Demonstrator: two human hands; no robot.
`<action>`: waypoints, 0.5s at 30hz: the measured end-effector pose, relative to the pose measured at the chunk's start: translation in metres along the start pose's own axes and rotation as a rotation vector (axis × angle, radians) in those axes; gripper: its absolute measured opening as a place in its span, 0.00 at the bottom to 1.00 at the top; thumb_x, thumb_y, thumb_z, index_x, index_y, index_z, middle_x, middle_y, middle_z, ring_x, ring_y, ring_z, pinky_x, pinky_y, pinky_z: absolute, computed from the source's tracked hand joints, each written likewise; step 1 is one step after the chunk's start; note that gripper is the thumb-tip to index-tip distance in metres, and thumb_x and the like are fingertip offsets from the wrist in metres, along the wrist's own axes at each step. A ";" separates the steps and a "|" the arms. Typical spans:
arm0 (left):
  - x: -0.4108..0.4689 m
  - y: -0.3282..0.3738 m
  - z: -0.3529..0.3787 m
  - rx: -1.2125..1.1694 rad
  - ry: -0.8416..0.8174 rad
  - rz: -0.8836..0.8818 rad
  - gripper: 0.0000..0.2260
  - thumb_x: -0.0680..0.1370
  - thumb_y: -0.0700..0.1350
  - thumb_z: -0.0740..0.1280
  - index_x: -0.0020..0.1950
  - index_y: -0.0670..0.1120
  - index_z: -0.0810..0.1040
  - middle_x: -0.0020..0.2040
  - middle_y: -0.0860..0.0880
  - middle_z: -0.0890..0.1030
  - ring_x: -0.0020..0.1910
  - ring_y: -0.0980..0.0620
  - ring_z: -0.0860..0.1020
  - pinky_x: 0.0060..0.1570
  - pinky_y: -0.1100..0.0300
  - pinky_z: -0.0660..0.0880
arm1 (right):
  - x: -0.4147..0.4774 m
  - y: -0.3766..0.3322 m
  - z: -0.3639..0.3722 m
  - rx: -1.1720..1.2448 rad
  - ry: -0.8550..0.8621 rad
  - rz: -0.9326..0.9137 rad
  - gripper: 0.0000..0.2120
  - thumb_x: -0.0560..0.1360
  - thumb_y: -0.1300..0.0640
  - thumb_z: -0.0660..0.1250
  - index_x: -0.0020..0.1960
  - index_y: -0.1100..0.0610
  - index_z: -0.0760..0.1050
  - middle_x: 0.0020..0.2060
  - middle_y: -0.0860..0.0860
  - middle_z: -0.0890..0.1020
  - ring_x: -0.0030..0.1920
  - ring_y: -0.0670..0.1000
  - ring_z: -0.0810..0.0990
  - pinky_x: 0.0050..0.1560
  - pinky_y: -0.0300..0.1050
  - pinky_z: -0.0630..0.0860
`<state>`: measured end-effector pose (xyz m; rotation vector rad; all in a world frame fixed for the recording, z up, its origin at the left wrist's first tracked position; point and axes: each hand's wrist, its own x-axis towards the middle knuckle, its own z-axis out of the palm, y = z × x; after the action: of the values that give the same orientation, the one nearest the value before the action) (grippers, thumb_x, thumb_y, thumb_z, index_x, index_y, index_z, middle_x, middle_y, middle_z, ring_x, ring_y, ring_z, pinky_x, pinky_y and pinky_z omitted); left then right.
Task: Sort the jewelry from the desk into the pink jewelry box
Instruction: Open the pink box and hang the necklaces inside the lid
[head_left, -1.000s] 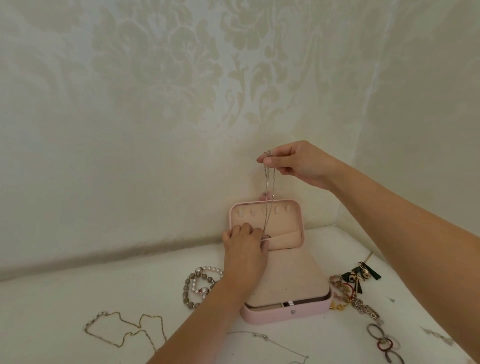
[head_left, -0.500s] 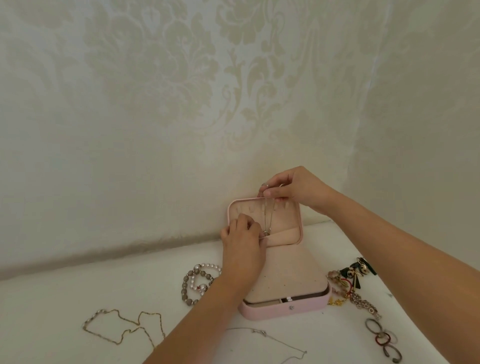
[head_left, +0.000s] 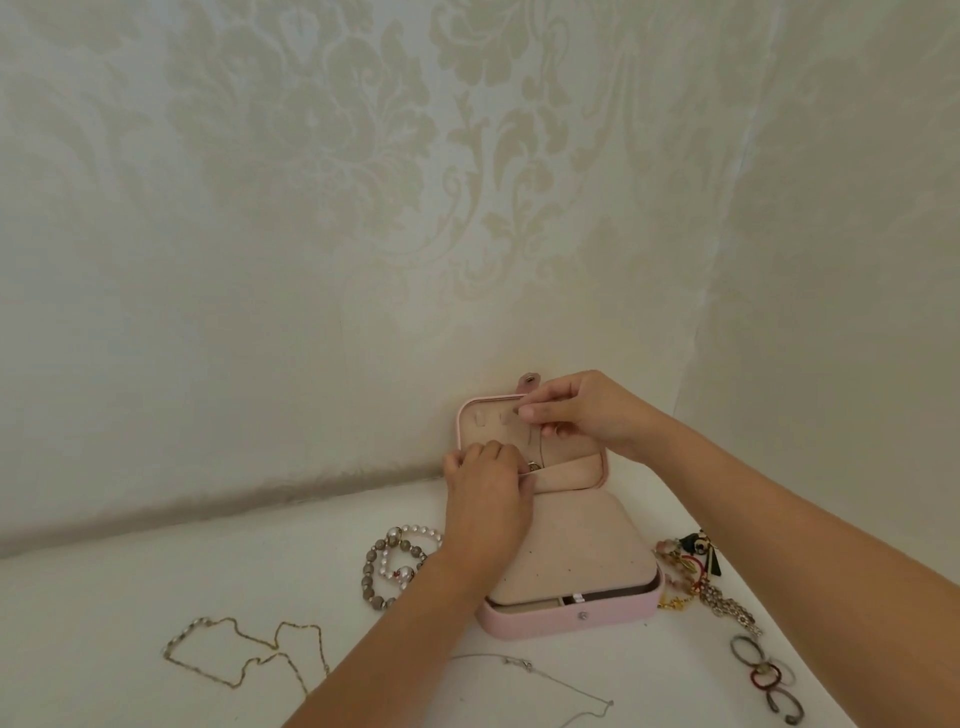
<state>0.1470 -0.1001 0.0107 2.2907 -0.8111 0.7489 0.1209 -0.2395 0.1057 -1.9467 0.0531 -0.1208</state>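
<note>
While its lid (head_left: 470, 415) stands up, box: pink jewelry box (head_left: 571, 621) on white desk (head_left: 130, 597), base flat, beige insert over most of it.
Lid: upright at box's back, hook row near top, pocket (head_left: 571, 475) across bottom; strap (head_left: 529, 379) w/ snap sticks up over top rim.
Necklace: thin necklace (head_left: 541, 449) hangs inside lid, top end up by hook row, pendant (head_left: 533, 466) just at pocket's lip.
R hand (head_left: 587, 410): at lid's top right, thumb + fingers pinched together on necklace's top end.
L hand (head_left: 485, 493): at lid's lower left, fingers curled, pinching pocket's lip beside pendant.
Left of box: bead bracelets (head_left: 395, 561), grey + pearl, looped together, near box.
Front-left of box: gold chain (head_left: 244, 654), loose, well apart from box.
Front of box: silver chain (head_left: 524, 665), thin, partly under L forearm.
Right of box: jewelry heap (head_left: 691, 571), tangled, just beside box; pieces hard to tell apart.
Front-right of box: hoops (head_left: 763, 675), a few, overlapping.
</note>
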 end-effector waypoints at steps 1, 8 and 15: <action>0.000 0.000 0.000 -0.002 -0.002 0.000 0.03 0.70 0.43 0.72 0.40 0.47 0.79 0.38 0.50 0.80 0.42 0.47 0.78 0.46 0.56 0.55 | 0.000 -0.001 -0.001 0.031 0.000 -0.003 0.03 0.72 0.62 0.71 0.45 0.57 0.83 0.34 0.49 0.81 0.32 0.43 0.75 0.34 0.33 0.70; 0.001 0.000 0.002 0.036 0.010 0.035 0.10 0.64 0.44 0.77 0.35 0.50 0.76 0.32 0.54 0.77 0.34 0.50 0.77 0.42 0.57 0.56 | 0.001 -0.003 -0.005 -0.017 0.041 -0.052 0.06 0.72 0.66 0.70 0.47 0.58 0.82 0.36 0.51 0.83 0.34 0.39 0.80 0.42 0.30 0.76; 0.000 -0.001 0.001 -0.022 0.004 0.021 0.03 0.73 0.43 0.69 0.45 0.48 0.77 0.37 0.50 0.79 0.41 0.46 0.77 0.47 0.55 0.58 | 0.008 0.006 0.004 -0.402 0.291 -0.289 0.06 0.70 0.67 0.71 0.45 0.59 0.83 0.39 0.43 0.83 0.36 0.33 0.79 0.43 0.25 0.71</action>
<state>0.1477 -0.1003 0.0099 2.2636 -0.8391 0.7503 0.1298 -0.2386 0.0991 -2.3145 -0.0146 -0.6258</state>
